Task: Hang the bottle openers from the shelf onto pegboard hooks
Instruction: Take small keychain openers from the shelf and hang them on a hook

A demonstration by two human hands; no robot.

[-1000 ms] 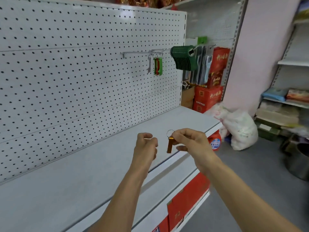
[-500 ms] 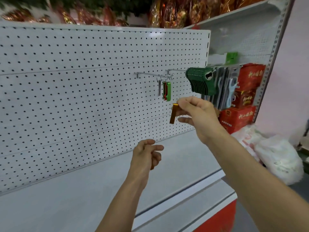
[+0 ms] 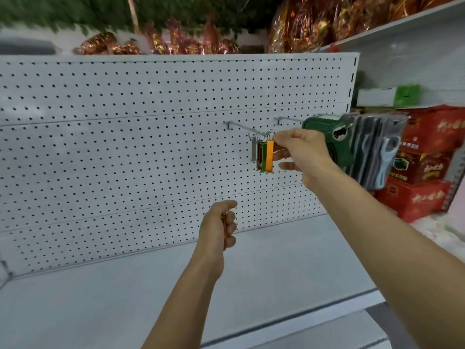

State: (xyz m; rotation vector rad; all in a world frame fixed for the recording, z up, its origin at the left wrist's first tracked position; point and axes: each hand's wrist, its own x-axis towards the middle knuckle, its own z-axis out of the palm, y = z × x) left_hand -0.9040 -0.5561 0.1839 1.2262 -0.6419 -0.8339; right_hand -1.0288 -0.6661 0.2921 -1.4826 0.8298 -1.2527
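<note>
My right hand (image 3: pixel 302 151) pinches the top of an orange bottle opener (image 3: pixel 269 156) at the tip of a metal pegboard hook (image 3: pixel 240 125). The opener's key ring is at the hook's end, beside a silver opener (image 3: pixel 253 149), a red one and a green opener (image 3: pixel 263 157) that hang there. My left hand (image 3: pixel 220 225) is lower, in front of the white pegboard (image 3: pixel 125 152), closed around another orange-brown opener whose edge shows between the fingers.
A second hook to the right carries green packaged items (image 3: pixel 332 142) and grey packaged tools (image 3: pixel 377 152), close to my right wrist. Red boxes (image 3: pixel 425 167) are stacked further right. A grey shelf (image 3: pixel 100 303) runs below the pegboard. Wrapped goods sit on top.
My right hand rose from the shelf's front edge to the hook, carrying the orange opener up to the hanging ones. My left hand stayed low and closed. The camera tilted upward.
</note>
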